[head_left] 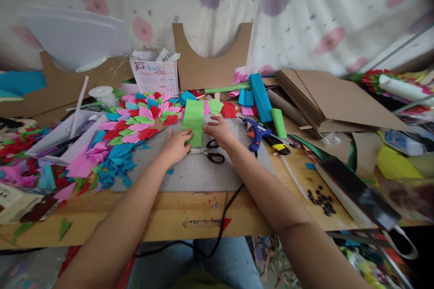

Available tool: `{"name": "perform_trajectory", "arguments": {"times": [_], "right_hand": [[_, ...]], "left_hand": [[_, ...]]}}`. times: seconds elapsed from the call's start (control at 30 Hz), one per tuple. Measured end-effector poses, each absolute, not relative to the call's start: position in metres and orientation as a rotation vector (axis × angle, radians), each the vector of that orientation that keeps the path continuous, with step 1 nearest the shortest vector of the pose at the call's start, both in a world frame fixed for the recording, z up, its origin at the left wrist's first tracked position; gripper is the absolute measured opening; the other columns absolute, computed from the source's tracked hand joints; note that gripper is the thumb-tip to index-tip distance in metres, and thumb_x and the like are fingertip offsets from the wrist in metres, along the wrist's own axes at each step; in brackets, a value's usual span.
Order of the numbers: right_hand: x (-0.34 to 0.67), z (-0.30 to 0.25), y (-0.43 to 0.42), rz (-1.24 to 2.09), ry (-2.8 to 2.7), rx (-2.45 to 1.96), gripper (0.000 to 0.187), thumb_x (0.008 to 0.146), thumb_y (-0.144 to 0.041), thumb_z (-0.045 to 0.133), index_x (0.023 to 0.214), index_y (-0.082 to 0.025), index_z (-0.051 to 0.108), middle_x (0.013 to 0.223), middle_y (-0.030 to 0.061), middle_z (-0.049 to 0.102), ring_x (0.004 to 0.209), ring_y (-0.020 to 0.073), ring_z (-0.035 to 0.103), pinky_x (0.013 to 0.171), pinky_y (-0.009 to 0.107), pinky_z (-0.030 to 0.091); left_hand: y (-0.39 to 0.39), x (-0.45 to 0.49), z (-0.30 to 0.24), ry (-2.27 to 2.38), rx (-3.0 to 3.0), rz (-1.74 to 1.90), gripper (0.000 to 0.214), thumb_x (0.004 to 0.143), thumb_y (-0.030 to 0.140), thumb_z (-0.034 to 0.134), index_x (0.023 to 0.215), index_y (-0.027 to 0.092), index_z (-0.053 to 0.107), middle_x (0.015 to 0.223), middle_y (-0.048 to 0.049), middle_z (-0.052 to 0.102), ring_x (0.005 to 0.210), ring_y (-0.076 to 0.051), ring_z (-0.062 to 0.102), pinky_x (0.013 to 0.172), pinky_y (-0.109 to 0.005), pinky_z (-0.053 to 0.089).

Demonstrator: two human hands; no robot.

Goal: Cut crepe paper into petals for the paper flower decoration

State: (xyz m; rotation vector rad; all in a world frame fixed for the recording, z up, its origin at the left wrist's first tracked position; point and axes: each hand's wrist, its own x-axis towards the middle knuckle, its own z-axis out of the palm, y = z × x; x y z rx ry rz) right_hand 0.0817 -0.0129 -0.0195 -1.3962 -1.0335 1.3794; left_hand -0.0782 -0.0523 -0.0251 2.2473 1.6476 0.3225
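Observation:
A bright green strip of crepe paper [194, 117] lies lengthwise on a grey cardboard mat [190, 183]. My left hand [176, 146] rests with its fingers on the strip's lower left edge, the thumb apart from them. At the strip's right edge is my right hand [219, 131], its fingers spread and nothing held in them. Scissors with black handles [200, 150] lie just below the strip, between my hands. Right of my right hand sits a blue glue gun [259, 133], its nozzle pointing away to the left.
Folded pink, red and green paper petals [149, 117] and blue pieces [117, 162] crowd the left. A white tray [50, 143] holds pens. Stacked cardboard [352, 99], a phone [359, 189] and dark beads [322, 201] are at right. A black cord [222, 226] hangs over the front edge.

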Motion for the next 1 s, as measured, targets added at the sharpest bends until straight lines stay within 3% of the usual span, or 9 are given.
{"name": "perform_trajectory", "arguments": {"times": [0.2,0.4,0.5,0.67,0.73,0.87,1.0], "right_hand": [[0.087,-0.022,-0.013,1.432,-1.173,-1.429,0.049,0.066,-0.012,0.062,0.111,-0.014,0.042,0.081,0.003,0.062,0.059,0.0084,0.053,0.058,0.022,0.044],[0.083,-0.029,-0.01,0.933,-1.744,-1.732,0.035,0.067,-0.021,0.066,0.099,-0.012,0.055,0.092,0.0104,0.063,0.084,0.0183,0.06,0.078,0.034,0.047],[0.081,-0.033,-0.007,0.87,-1.688,-1.712,0.047,0.067,-0.02,0.064,0.111,-0.011,0.05,0.107,0.0154,0.059,0.092,0.0197,0.059,0.083,0.037,0.046],[0.078,-0.031,0.003,1.224,-1.345,-1.43,0.072,0.067,-0.013,0.061,0.131,-0.015,0.028,0.123,0.0167,0.049,0.099,0.0161,0.057,0.081,0.03,0.049],[0.076,-0.025,0.012,1.276,-1.24,-1.416,0.077,0.066,-0.011,0.062,0.133,-0.016,0.025,0.115,0.0139,0.054,0.095,0.0153,0.058,0.076,0.027,0.05],[0.071,-0.012,0.034,1.41,-1.149,-1.513,0.072,0.066,-0.006,0.059,0.131,-0.011,0.029,0.072,0.0014,0.057,0.063,0.0118,0.056,0.056,0.023,0.046],[0.069,-0.012,0.042,1.339,-1.32,-1.566,0.047,0.061,-0.003,0.064,0.107,-0.01,0.054,0.05,-0.0051,0.046,0.047,0.0101,0.046,0.045,0.021,0.037]], "left_hand": [[-0.047,-0.081,-0.032,1.638,2.208,0.423,0.044,0.075,0.018,0.051,0.118,0.022,0.058,0.137,-0.0069,0.045,0.126,-0.023,0.041,0.109,-0.054,0.007],[-0.046,-0.083,-0.035,1.615,2.205,0.465,0.045,0.074,0.018,0.052,0.118,0.022,0.057,0.137,-0.0076,0.045,0.126,-0.025,0.041,0.108,-0.055,0.009],[-0.047,-0.083,-0.034,1.616,2.202,0.463,0.044,0.074,0.018,0.052,0.117,0.023,0.058,0.137,-0.0075,0.045,0.125,-0.025,0.041,0.108,-0.057,0.009],[-0.048,-0.082,-0.033,1.616,2.204,0.478,0.043,0.074,0.017,0.053,0.116,0.023,0.059,0.135,-0.0075,0.046,0.125,-0.025,0.041,0.109,-0.055,0.008],[-0.048,-0.082,-0.032,1.612,2.197,0.474,0.043,0.074,0.018,0.053,0.116,0.023,0.059,0.136,-0.0078,0.046,0.126,-0.025,0.041,0.109,-0.056,0.008],[-0.048,-0.083,-0.032,1.608,2.185,0.47,0.042,0.075,0.018,0.052,0.116,0.022,0.059,0.136,-0.008,0.045,0.126,-0.025,0.04,0.108,-0.057,0.005],[-0.048,-0.084,-0.034,1.603,2.191,0.473,0.042,0.075,0.018,0.052,0.116,0.022,0.06,0.136,-0.0079,0.046,0.126,-0.026,0.041,0.108,-0.058,0.006]]}}
